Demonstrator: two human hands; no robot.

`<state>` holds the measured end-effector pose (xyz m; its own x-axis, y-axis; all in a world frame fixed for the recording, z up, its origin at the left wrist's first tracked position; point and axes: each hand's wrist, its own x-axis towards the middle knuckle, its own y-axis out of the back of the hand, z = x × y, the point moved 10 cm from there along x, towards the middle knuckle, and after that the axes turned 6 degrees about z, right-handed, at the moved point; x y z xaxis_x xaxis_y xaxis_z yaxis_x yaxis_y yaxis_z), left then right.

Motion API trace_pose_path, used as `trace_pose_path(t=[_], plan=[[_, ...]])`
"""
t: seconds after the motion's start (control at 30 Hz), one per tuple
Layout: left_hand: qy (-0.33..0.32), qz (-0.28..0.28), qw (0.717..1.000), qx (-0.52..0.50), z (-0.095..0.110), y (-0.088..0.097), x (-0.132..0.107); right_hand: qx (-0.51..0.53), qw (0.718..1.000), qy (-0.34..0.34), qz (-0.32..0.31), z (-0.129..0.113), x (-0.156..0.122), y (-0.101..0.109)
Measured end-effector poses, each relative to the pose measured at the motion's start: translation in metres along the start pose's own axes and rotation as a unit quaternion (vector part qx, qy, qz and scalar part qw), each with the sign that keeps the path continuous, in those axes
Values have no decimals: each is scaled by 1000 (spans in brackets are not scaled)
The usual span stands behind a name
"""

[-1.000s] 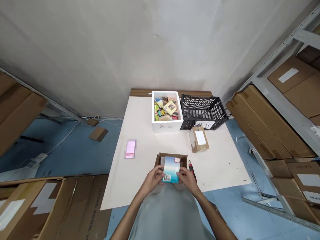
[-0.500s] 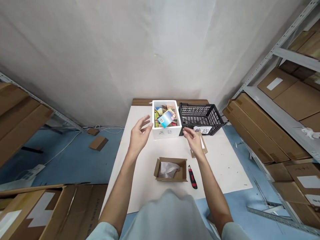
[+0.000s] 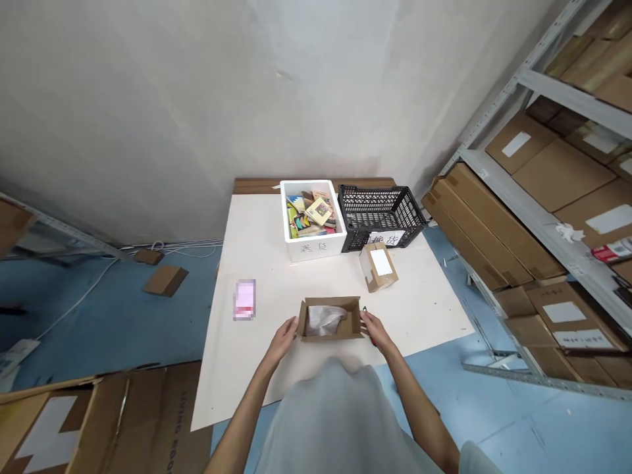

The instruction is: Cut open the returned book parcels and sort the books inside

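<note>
An open cardboard box [image 3: 330, 338] with crumpled translucent wrapping [image 3: 324, 320] inside sits on the white table near my body. My left hand [image 3: 283, 340] is closed on its left end. My right hand [image 3: 376, 330] grips the right end, fingertips against the edge. Mostly covered by that right hand is a red and black utility knife [image 3: 373, 342]. Beyond the box stands a white bin [image 3: 316, 249] holding several small books and packets, a small yellow book [image 3: 318, 210] on top.
A black plastic crate [image 3: 380, 217] adjoins the white bin. A closed cardboard box with a white label [image 3: 379, 268] stands before it. A pinkish, blurred flat item [image 3: 245, 300] lies at the table's left. Shelves with cartons [image 3: 498, 230] rise on the right; a large carton [image 3: 148, 415] is lower left.
Both hands have come down from beside the white bin to the ends of the open box. The blue booklet no longer lies on top in the bin. The view has shifted.
</note>
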<state>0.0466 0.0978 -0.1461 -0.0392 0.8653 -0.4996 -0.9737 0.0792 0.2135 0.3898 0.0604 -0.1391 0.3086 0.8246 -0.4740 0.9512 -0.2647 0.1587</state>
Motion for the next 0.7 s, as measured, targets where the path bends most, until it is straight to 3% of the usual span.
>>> trace_pose_path(t=[0.07, 0.13, 0.23, 0.37, 0.43, 0.53, 0.7], plan=[[-28, -15, 999, 22, 16, -4, 2, -9, 1000, -5, -18, -10, -1, -10], [-51, -29, 998, 37, 35, -3, 2, -10, 1000, -7, 2, -20, -3, -7], [-79, -47, 995, 32, 65, 2, -5, 27, 999, -11, 45, -30, -17, 11], [-134, -71, 987, 45, 116, -5, -20, 71, 992, 68, 81, -57, -61, 49], [-153, -116, 980, 42, 140, -30, -30, 95, 983, 77, 136, -58, -90, 80], [-166, -202, 964, 43, 165, -86, -50, 129, 967, 67, 209, -44, -137, 128], [-204, -326, 920, 77, 175, -198, -97, 160, 925, 39, 342, 7, -225, 206]])
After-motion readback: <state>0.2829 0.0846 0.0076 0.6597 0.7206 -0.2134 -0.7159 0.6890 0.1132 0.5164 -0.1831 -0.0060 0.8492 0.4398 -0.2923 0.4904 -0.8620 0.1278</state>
